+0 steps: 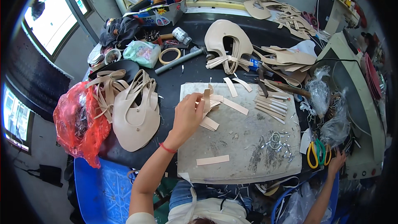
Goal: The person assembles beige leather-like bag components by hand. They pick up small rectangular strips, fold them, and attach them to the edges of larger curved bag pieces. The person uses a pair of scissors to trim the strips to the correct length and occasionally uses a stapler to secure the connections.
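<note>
Left grip: pinched on a beige strip, standing upright above the left part of the pale board.
Right grip: at the far right, near the yellow-and-green-handled scissors; partly hidden, so cannot tell whether wide, narrow or holding anything.
Loose strips: spread on the board beneath and just right of the left grip.
Single strip: lying flat near the board's lower edge, apart from the others.
Narrow pieces: lined up at the board's upper right, pale tips pointing right.
Metal ring: lying on the board's right half, among small shiny parts.
Hammer: resting past those narrow pieces, wooden handle toward the right.
Cutout panel: left of the board on the dark surface, beside a red plastic bag.
Second cutout panel: beyond the board's top edge.
</note>
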Available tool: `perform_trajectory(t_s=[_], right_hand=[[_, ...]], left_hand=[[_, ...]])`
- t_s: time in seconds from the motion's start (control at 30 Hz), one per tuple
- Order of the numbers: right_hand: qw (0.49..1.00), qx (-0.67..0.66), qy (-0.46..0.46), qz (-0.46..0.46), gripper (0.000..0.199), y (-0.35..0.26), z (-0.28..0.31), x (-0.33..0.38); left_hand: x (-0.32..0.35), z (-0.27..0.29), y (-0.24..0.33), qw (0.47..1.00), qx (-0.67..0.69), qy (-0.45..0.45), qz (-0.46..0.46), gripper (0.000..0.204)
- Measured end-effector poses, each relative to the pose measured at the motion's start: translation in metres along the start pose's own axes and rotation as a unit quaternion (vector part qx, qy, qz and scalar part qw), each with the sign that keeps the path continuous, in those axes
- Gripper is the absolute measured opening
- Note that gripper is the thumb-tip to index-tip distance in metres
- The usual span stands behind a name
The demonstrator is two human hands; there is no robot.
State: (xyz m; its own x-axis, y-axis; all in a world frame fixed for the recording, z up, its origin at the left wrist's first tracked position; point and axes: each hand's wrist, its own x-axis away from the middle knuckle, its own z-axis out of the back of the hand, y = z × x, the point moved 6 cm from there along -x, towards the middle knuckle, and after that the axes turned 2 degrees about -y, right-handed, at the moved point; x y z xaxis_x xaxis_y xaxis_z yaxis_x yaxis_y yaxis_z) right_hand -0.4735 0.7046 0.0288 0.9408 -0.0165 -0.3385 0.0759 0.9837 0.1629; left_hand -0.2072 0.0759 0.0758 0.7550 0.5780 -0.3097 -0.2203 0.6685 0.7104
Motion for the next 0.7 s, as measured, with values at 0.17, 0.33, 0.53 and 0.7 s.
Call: perform_trajectory(t_s=[0.17,0.33,0.53,0.7], right_hand=[[1.0,0.019,0.0,0.014,0.041,0.006,-0.006,0.0],[1.0,0.009,-0.001,0.013,0.039,0.002,-0.002,0.002],[1.0,-0.002,-0.002,0.01,0.042,0.001,0.0,0.003],[1.0,0.004,0.002,0.018,0.043,-0.001,0.002,0.002]], left_hand=[[-0.01,-0.016,0.001,0.994,-0.105,0.02,0.02,0.034],[-0.013,-0.022,-0.008,0.998,-0.028,-0.02,0.052,0.037],[-0.012,-0.024,-0.009,0.998,-0.033,-0.026,0.056,0.039],[-0.011,-0.026,-0.006,0.999,-0.028,-0.022,0.041,0.041]])
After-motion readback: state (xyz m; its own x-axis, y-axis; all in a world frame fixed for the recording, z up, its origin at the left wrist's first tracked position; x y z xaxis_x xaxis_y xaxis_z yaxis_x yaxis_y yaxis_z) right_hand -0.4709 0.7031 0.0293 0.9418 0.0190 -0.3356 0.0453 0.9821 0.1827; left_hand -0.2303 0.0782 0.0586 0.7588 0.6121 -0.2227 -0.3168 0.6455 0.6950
